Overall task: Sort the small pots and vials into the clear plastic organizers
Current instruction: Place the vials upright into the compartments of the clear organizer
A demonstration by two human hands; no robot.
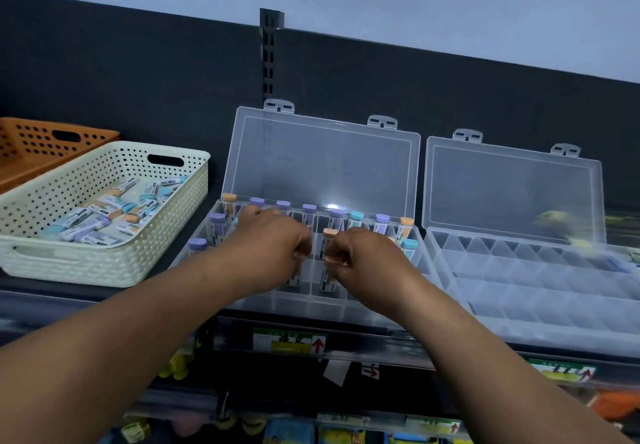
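Both my hands are over the left clear organizer [277, 301], whose lid stands open. My left hand [273, 236] is closed around a vial that shows only below the fingers [294, 279], standing in a compartment. My right hand [360, 253] pinches an orange-capped vial [329, 279], lowered into the neighbouring compartment. Several vials with purple, teal and orange caps [336, 217] stand upright in the back rows. A second clear organizer [540, 291] to the right has nothing in its compartments and its lid open.
A cream perforated basket [104, 260] at the left holds several loose labelled vials [104, 211]. An orange basket [41, 146] sits behind it. A dark back panel [346, 73] rises behind the shelf. Price-tag strips [287, 341] and goods lie on shelves below.
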